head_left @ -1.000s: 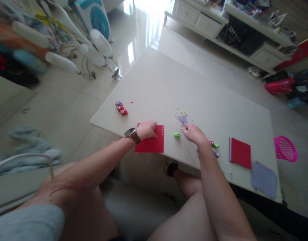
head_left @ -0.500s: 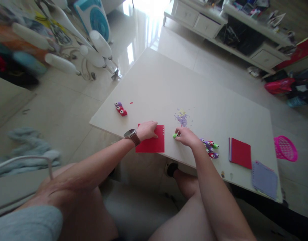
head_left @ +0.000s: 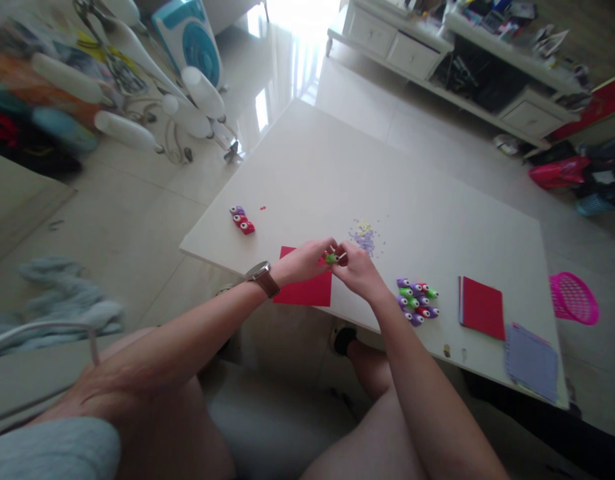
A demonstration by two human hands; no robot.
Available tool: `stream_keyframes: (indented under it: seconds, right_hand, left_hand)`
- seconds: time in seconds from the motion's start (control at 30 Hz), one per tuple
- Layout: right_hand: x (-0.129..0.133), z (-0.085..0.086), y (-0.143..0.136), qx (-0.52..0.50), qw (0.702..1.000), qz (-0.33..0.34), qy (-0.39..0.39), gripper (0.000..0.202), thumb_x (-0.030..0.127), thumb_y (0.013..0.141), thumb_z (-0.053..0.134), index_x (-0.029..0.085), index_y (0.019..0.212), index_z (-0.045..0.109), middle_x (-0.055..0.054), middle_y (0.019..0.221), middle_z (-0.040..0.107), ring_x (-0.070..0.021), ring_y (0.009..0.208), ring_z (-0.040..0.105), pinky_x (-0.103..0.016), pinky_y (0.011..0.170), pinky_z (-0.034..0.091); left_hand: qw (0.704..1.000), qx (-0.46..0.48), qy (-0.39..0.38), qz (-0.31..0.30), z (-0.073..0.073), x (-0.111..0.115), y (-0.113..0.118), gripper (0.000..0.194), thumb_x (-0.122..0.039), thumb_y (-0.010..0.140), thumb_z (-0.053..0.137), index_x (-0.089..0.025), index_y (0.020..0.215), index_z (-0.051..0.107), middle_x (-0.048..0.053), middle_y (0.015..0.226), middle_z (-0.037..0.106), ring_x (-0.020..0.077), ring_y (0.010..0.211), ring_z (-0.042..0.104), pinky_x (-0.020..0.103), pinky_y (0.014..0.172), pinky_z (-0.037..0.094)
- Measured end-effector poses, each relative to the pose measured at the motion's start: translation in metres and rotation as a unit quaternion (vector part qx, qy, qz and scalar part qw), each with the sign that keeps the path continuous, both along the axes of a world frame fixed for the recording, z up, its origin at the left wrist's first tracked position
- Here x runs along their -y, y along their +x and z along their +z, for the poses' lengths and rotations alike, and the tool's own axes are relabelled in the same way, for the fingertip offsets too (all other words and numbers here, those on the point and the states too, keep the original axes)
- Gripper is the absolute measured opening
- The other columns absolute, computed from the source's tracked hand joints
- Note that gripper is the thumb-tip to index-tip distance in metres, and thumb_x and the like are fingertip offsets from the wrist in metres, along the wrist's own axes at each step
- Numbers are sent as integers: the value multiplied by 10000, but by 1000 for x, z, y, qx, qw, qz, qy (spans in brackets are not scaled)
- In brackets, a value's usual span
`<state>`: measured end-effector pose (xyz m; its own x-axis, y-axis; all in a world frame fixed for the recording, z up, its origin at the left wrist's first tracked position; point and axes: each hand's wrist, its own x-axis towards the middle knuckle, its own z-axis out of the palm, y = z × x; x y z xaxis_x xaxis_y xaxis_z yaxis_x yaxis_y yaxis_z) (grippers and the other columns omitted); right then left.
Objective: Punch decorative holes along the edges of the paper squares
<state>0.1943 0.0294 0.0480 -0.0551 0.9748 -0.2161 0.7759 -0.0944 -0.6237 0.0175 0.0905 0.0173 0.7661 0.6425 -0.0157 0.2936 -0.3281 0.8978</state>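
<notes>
A green craft hole punch (head_left: 332, 259) is held between my two hands at the right edge of a red sheet of paper (head_left: 307, 288). My right hand (head_left: 358, 268) grips the punch from the right with curled fingers. From the left, the fingers of my left hand (head_left: 310, 260) close round the punch, above the sheet; their exact contact is partly hidden. The red sheet lies on the white table (head_left: 317, 167) near its front edge, and my hands cover its upper right corner.
Small purple and yellow paper bits (head_left: 365, 237) lie scattered behind my right hand. Several coloured punches (head_left: 417, 301) are grouped at right, with more punches (head_left: 242, 221) at left. A red paper stack (head_left: 481, 307) and purple sheets (head_left: 531, 360) lie far right.
My right hand has brought the green punch left to the red sheet's edge. My left hand has shifted from pressing flat on the sheet to the punch.
</notes>
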Motion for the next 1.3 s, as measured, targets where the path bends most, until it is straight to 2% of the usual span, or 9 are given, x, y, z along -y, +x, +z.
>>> stream_keyframes:
  seconds: [0.27,0.43,0.57,0.67,0.8,0.93,1.03,1.13,1.3]
  right_hand:
    - [4,-1,-11,-34,997,31,63,211,106,892,575,201,1072,630,-77,1085,689,-187,901,682,-318,847,544]
    - [2,5,-16,52,996,62,45,175,142,939,574,214,1083,644,-88,1124,681,-214,970,658,-337,895,510]
    - [-1,7,-24,87,993,80,25,146,155,963,569,215,1061,659,-91,1132,689,-220,984,655,-325,872,491]
    - [-3,7,-31,95,991,88,17,129,170,984,566,220,1045,668,-88,1141,696,-209,958,658,-314,845,480]
    - [-5,8,-38,93,991,100,16,125,174,998,563,215,1029,677,-88,1131,704,-209,973,669,-309,854,476]
    - [-6,8,-42,98,989,108,10,129,168,994,573,210,1037,688,-89,1145,710,-211,989,679,-307,862,479]
    - [-5,7,-42,103,988,112,4,131,168,993,583,211,1048,694,-88,1136,710,-209,991,682,-304,868,483]
    - [-5,8,-42,106,987,117,1,135,167,995,587,209,1057,699,-87,1127,707,-206,987,681,-299,872,485]
    - [-3,11,-42,105,987,121,-2,139,152,990,591,210,1049,701,-82,1123,709,-205,990,676,-294,859,480]
  left_hand:
    - [985,-136,105,5,22,-13,-26,177,-201,930,616,-204,1054,742,83,1045,756,214,973,702,322,887,548]
    - [923,-338,145,111,22,-38,-63,315,-142,859,570,-199,1069,798,134,1068,772,285,1036,714,378,905,556]
    - [883,-429,120,148,23,-53,-93,360,-145,821,582,-182,1099,807,157,1050,780,312,1047,709,401,913,552]
    - [858,-476,98,164,27,-55,-103,349,-175,835,574,-182,1100,800,168,1106,769,324,1052,691,405,900,551]
    - [827,-506,139,203,30,-53,-103,375,-174,894,485,-133,1133,771,238,1271,686,365,1152,643,442,899,552]
    - [824,-510,149,196,27,-56,-102,364,-155,866,513,-136,1135,758,251,1333,636,390,1243,582,494,961,531]
    - [841,-481,159,192,23,-59,-100,455,-193,834,590,-180,1271,715,212,1382,626,388,1300,535,532,1038,484]
    - [856,-461,142,185,15,-60,-96,496,-320,887,600,-232,1371,663,168,1430,625,389,1339,496,569,1100,427]
    - [851,-467,129,205,2,-59,-85,534,-402,977,508,-240,1478,593,183,1545,545,426,1395,435,616,1106,395]
